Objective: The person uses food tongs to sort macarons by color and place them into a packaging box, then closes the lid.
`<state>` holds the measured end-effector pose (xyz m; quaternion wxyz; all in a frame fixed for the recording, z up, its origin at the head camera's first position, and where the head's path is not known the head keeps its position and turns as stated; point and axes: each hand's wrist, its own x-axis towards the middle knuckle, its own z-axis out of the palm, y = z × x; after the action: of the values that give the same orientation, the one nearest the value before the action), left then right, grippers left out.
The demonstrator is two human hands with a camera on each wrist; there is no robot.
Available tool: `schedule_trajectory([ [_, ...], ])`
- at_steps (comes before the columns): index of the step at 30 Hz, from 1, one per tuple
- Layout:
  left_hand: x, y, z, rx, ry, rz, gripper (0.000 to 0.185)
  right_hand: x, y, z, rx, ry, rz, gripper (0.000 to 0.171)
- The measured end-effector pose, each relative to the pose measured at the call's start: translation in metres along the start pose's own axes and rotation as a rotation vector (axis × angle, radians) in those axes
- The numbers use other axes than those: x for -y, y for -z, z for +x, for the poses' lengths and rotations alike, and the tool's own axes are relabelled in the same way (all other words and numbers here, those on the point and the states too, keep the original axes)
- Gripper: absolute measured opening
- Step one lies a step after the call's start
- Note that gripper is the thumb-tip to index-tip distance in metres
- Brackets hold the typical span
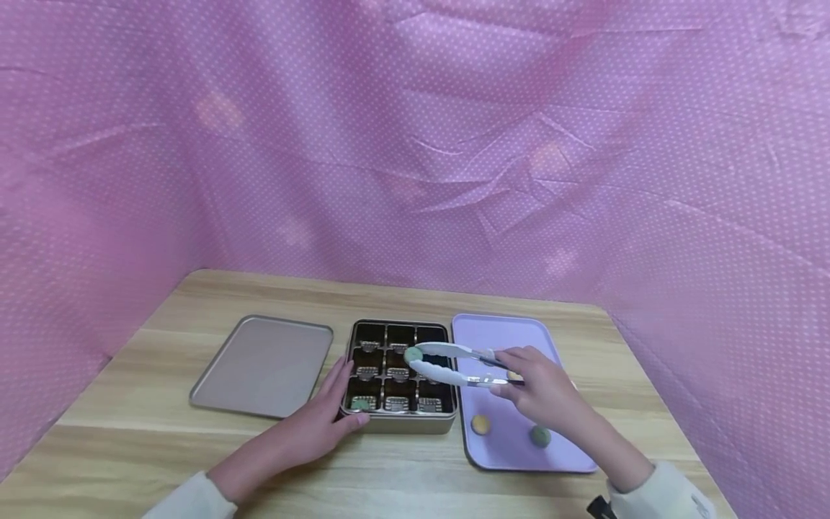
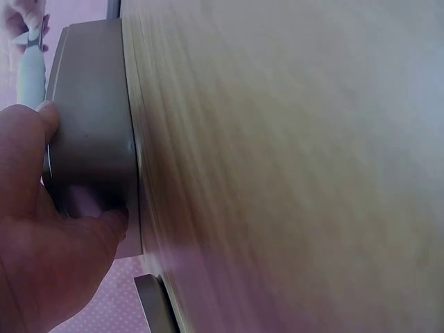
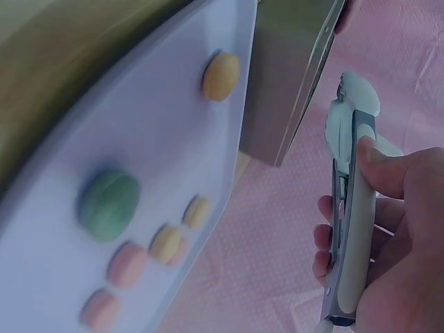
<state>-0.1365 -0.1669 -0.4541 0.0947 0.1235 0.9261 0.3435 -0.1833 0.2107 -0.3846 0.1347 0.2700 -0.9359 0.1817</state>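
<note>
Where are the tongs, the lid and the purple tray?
tongs [image 1: 454, 362], head view, on the white arms.
lid [image 1: 262, 366], head view, on its flat middle.
purple tray [image 1: 499, 333], head view, on bare surface near the far rim.

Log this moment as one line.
left hand steadies tin | right hand grips tongs | tongs hold green macaron over tin
</note>
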Motion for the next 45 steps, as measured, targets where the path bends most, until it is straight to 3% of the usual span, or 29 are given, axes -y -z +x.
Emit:
schedule_trajectory([
  [22, -0.002, -0.001, 0.0, -0.004, 0.013, -0.014, 0.104, 0.036, -0.03, 0.043, 0.078, 0.078, -0.033, 0.056],
  [45, -0.004, 0.0, -0.003, -0.008, -0.003, 0.008, 0.102, 0.042, -0.034, 0.052, 0.124, 0.051, -0.01, 0.058],
])
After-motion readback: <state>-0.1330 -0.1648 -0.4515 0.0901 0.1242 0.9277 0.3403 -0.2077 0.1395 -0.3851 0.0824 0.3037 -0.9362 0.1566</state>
